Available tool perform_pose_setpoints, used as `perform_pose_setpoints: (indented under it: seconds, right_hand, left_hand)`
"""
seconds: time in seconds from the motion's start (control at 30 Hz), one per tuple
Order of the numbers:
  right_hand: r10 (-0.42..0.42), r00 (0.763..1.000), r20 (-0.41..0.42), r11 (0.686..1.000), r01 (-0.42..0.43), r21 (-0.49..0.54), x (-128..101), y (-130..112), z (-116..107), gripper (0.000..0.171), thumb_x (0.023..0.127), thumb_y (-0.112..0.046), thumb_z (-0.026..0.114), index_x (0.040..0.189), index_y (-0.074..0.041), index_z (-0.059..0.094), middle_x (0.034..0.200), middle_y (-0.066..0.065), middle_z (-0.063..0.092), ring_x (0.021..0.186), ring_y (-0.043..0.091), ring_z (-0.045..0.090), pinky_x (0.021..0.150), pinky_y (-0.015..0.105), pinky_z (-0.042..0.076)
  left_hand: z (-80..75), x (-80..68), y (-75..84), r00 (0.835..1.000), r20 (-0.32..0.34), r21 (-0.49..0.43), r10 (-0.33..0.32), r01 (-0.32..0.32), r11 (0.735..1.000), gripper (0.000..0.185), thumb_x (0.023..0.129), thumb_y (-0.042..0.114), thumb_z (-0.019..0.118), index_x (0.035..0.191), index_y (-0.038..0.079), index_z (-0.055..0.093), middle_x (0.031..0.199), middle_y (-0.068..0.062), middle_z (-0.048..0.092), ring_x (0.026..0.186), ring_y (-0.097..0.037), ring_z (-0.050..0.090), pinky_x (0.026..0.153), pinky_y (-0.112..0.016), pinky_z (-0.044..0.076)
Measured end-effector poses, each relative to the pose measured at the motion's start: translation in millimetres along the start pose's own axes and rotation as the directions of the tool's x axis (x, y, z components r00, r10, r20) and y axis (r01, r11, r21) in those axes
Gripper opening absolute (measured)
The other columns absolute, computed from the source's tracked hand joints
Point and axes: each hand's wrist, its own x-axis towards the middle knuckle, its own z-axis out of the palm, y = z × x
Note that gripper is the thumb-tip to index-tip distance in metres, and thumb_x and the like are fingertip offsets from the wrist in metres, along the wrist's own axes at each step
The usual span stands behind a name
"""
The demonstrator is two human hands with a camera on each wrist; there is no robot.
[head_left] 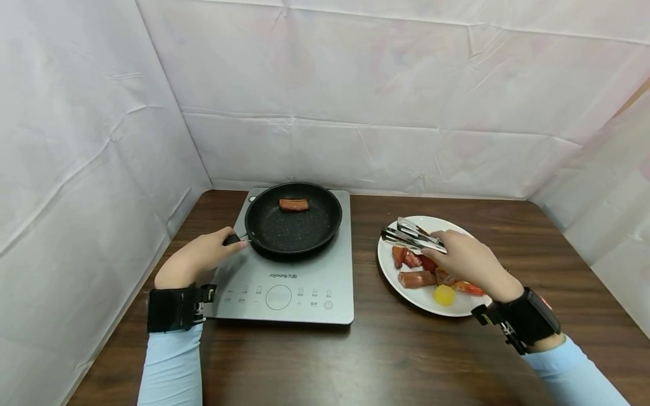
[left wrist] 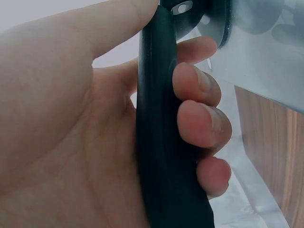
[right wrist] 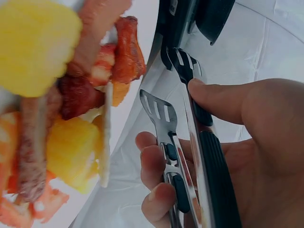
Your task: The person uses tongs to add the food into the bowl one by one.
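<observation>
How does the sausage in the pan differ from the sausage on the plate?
The sausage in the pan lies alone on the black pan, which the left hand grips by the handle. The sausage on the plate lies among other food pieces on the white plate, just below the tongs held by the right hand. The pan one looks darker and browner; the plate one pinker. Both lie flat.

Head view downward; wrist views close

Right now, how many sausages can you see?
2 clear ones: one sausage in the pan on the cooktop, and one sausage on the plate, lying among cut red pieces near the right hand. That hand may hide more.
</observation>
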Motion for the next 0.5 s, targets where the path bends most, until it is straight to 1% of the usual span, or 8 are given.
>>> perform_pose_setpoints:
  seconds: [0.07,0.23,0.3,0.37,0.5]
  right_hand:
    - [-0.011,1.000,-0.014,1.000,0.011,-0.008,-6,2,3,0.052,0.099,-0.040,0.065,0.129,0.002,0.064,0.121,0.022,0.070,0.109,0.041,0.068,0.083,0.057,0.055]
    - [-0.001,0.999,-0.039,0.999,0.000,-0.032,-19,1,10,0.049,0.098,-0.040,0.066,0.125,0.000,0.066,0.117,0.021,0.072,0.099,0.036,0.071,0.075,0.054,0.055]
    - [0.010,0.999,-0.036,0.999,-0.011,-0.045,-23,1,12,0.051,0.097,-0.040,0.067,0.128,0.000,0.065,0.120,0.023,0.071,0.100,0.038,0.072,0.074,0.054,0.056]
    - [0.017,0.999,-0.033,0.998,-0.018,-0.052,-26,1,15,0.051,0.097,-0.040,0.067,0.128,0.001,0.065,0.120,0.023,0.071,0.097,0.037,0.072,0.071,0.052,0.055]
    - [0.007,0.998,-0.059,0.999,-0.010,-0.052,-30,-2,21,0.050,0.095,-0.038,0.070,0.126,0.001,0.065,0.118,0.022,0.070,0.100,0.037,0.072,0.074,0.053,0.056]
  left_hand:
    - [-0.5,0.5,0.3,1.000,0.001,0.002,0.000,0.000,1.000,0.075,0.108,0.051,0.041,0.156,-0.005,0.027,0.146,-0.037,0.049,0.132,-0.051,0.053,0.101,-0.064,0.048]
    - [-0.9,1.1,0.6,1.000,0.004,0.005,-0.007,0.007,1.000,0.076,0.108,0.050,0.041,0.157,-0.006,0.024,0.148,-0.038,0.046,0.133,-0.052,0.052,0.102,-0.065,0.047]
    - [-0.3,1.1,0.3,1.000,0.005,0.004,-0.011,0.011,1.000,0.076,0.108,0.050,0.041,0.157,-0.006,0.024,0.148,-0.038,0.046,0.133,-0.052,0.052,0.102,-0.065,0.047]
    - [0.8,1.7,-0.6,1.000,0.003,0.005,-0.011,0.011,1.000,0.076,0.108,0.050,0.041,0.156,-0.007,0.025,0.148,-0.038,0.047,0.133,-0.052,0.052,0.102,-0.065,0.048]
    - [2.2,2.1,-1.6,1.000,-0.002,0.003,-0.019,0.019,1.000,0.076,0.108,0.051,0.041,0.156,-0.006,0.026,0.148,-0.038,0.046,0.133,-0.052,0.052,0.102,-0.065,0.047]
